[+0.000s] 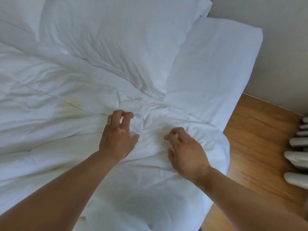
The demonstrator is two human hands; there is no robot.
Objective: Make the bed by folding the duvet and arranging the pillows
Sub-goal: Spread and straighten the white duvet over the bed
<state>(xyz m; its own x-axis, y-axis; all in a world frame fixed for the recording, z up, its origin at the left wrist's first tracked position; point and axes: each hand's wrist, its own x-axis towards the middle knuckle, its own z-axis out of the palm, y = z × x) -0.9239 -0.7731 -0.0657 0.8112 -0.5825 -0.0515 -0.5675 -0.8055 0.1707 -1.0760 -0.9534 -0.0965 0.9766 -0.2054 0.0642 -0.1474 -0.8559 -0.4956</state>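
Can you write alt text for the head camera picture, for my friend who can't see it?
A person's left hand and right hand reach with curled fingers onto a rumpled white duvet; whether they grip it is unclear. A white pillow lies beyond, with wooden floor and a white radiator to the right.

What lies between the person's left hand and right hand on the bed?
Only the crumpled white duvet: a bunched patch of wrinkles separates the left hand from the right hand. Nothing else lies there, as the head view shows.
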